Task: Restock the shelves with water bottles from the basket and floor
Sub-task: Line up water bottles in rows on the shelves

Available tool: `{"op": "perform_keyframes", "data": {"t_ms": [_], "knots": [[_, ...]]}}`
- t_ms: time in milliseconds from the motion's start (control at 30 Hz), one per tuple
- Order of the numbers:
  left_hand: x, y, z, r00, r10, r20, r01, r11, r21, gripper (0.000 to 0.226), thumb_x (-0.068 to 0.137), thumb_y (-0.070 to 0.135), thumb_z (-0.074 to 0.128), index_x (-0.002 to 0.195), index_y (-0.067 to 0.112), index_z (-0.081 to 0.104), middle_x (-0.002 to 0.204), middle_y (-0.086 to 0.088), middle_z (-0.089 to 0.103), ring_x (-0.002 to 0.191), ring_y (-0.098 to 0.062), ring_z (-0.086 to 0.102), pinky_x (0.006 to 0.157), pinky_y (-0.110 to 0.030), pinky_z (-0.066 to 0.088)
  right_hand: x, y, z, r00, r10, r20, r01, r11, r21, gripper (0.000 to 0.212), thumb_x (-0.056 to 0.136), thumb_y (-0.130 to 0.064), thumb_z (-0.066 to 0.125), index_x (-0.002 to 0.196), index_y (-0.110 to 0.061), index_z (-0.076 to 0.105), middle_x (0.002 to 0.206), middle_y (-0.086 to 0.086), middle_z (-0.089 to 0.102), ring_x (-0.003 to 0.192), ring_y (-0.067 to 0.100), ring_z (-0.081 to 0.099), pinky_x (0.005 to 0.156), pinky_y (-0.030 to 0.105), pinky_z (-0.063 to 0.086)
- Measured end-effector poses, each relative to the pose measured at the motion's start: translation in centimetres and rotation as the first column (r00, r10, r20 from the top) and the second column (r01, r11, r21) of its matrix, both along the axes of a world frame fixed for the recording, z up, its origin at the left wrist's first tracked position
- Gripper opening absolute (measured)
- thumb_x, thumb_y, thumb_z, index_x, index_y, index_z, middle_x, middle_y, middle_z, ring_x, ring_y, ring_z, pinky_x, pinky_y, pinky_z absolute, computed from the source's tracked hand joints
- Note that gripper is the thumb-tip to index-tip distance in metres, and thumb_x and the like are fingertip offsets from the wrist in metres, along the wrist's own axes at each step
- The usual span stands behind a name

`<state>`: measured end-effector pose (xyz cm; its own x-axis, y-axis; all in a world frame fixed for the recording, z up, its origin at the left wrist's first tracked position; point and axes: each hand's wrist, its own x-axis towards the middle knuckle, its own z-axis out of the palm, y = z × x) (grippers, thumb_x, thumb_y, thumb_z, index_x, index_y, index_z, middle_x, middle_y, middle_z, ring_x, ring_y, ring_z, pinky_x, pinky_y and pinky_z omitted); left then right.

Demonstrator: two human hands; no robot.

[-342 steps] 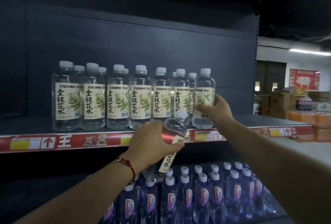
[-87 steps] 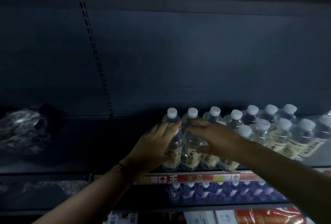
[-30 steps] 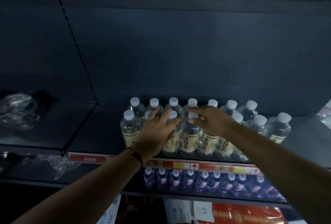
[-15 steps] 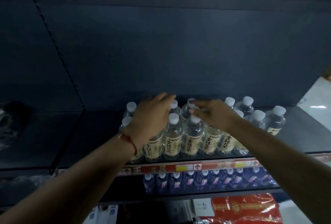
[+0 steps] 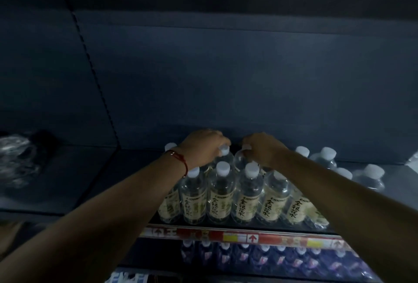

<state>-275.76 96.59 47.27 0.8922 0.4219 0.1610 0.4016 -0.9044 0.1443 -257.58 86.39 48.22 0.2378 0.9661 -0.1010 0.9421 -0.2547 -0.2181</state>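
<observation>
Clear water bottles with cream labels and white caps stand in two rows on the dark shelf (image 5: 226, 236). The front row (image 5: 220, 199) lines the shelf edge. Both my arms reach over it to the back row. My left hand (image 5: 201, 147), with a red string at the wrist, curls its fingers round the top of a back-row bottle (image 5: 226, 158). My right hand (image 5: 264, 149) grips the neck of the neighbouring back-row bottle (image 5: 241, 158). The bodies of both bottles are mostly hidden behind the front row.
More of the same bottles (image 5: 325, 158) stand to the right on the shelf. Crumpled clear plastic wrap (image 5: 15, 158) lies on the neighbouring shelf bay at left. Blue-labelled bottles (image 5: 271, 260) fill the shelf below. The shelf's back wall rises just behind my hands.
Both hands have reached further back, from the front-row caps to the back-row bottle tops, and their fingers have curled round them. The view has shifted closer.
</observation>
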Motion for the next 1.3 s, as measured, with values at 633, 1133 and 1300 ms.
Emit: {"op": "perform_keyframes", "data": {"t_ms": [633, 1133, 1300], "knots": [[-3.4, -6.6, -3.8, 0.996, -0.074, 0.043, 0.063, 0.973, 0.223, 0.064, 0.094, 0.057, 0.051, 0.149, 0.025, 0.042, 0.153, -0.008, 0.044, 0.137, -0.025, 0.045, 0.110, -0.042, 0.039, 2.8, -0.7, -0.5, 0.946, 0.264, -0.187, -0.260, 0.965, 0.046, 0.031, 0.095, -0.015, 0.062, 0.122, -0.029, 0.068, 0.119, -0.016, 0.066, 0.105, 0.001, 0.063, 0.094, 0.032, 0.051], [-1.2, -8.8, -5.8, 0.977, -0.196, 0.081, 0.165, 0.943, 0.288, 0.082, 0.087, 0.051, 0.063, 0.156, 0.022, 0.031, 0.159, -0.016, 0.034, 0.143, -0.034, 0.037, 0.116, -0.055, 0.034, 2.1, -3.9, 0.7, 0.960, 0.217, -0.177, -0.189, 0.969, 0.159, 0.040, 0.100, -0.015, 0.055, 0.139, -0.022, 0.056, 0.147, -0.005, 0.051, 0.130, 0.011, 0.051, 0.101, 0.015, 0.032], [2.0, -10.9, -5.6, 0.966, -0.231, 0.114, 0.189, 0.936, 0.297, 0.077, 0.089, 0.053, 0.062, 0.155, 0.023, 0.036, 0.160, -0.016, 0.034, 0.142, -0.034, 0.039, 0.116, -0.051, 0.029, 4.3, -11.0, 1.0, 0.992, 0.104, -0.070, -0.086, 0.973, 0.214, 0.038, 0.095, -0.017, 0.062, 0.133, -0.019, 0.060, 0.134, 0.000, 0.062, 0.117, 0.017, 0.061, 0.098, 0.023, 0.043]]}}
